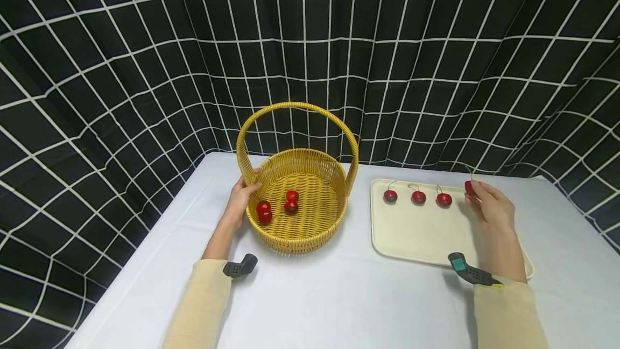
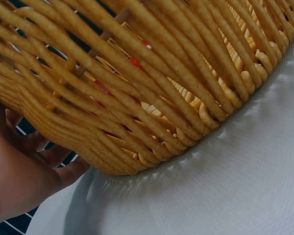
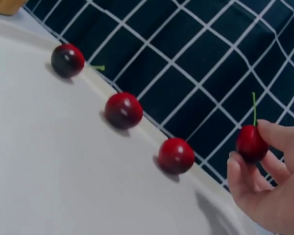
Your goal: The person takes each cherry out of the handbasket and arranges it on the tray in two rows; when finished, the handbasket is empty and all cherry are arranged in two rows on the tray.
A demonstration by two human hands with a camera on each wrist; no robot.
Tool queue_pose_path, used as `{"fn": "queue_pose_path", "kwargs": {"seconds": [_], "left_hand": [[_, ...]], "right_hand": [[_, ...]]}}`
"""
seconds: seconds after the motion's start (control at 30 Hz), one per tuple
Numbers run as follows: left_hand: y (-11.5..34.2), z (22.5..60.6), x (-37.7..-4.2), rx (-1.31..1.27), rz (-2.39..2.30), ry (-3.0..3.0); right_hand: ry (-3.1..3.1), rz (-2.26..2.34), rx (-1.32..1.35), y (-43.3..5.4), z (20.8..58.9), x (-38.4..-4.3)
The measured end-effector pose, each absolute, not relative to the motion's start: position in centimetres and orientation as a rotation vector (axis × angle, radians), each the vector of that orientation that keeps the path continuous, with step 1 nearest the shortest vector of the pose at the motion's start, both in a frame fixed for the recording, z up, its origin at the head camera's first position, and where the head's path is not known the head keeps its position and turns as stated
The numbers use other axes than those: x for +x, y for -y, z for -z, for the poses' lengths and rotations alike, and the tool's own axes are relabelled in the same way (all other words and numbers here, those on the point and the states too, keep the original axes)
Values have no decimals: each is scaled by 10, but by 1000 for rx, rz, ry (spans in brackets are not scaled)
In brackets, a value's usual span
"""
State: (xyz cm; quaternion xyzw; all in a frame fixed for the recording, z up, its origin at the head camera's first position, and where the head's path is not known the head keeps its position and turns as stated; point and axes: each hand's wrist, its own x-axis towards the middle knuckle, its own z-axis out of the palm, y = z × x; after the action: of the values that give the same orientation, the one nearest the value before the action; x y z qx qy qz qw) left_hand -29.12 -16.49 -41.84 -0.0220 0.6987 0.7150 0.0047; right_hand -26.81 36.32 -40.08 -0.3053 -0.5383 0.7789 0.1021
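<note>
My left hand (image 1: 237,201) grips the left side of a yellow wicker basket (image 1: 301,244) at the foot of its tall arched handle, thumb over the rim. Several red cherries (image 1: 264,216) lie inside, toward the basket's left. At the right, my right hand (image 1: 498,210) pinches a dark red cherry (image 3: 251,143) between thumb and fingers, its green stem pointing up. This cherry is raised over the far right corner of a cream tray (image 1: 416,236). Three more stemmed cherries (image 1: 418,197) sit in a row along the tray's far edge.
A white cloth (image 1: 329,300) covers the table under basket and tray. Behind and at both sides hangs a black curtain (image 1: 310,58) with a white grid. Dark wrist devices (image 1: 240,266) stick out by both beige sleeves (image 1: 198,306).
</note>
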Motion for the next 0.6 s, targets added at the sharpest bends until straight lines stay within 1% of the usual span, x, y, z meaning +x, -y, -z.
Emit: {"fn": "queue_pose_path", "kwargs": {"seconds": [0.37,0.6], "left_hand": [[165,419,-290,-43,-2242,-2189],[166,419,-290,-52,-2233,-2192]], "right_hand": [[1691,-2062,-1137,-369,419,-269],[1786,-1939,-1129,-367,424,-269]]}}
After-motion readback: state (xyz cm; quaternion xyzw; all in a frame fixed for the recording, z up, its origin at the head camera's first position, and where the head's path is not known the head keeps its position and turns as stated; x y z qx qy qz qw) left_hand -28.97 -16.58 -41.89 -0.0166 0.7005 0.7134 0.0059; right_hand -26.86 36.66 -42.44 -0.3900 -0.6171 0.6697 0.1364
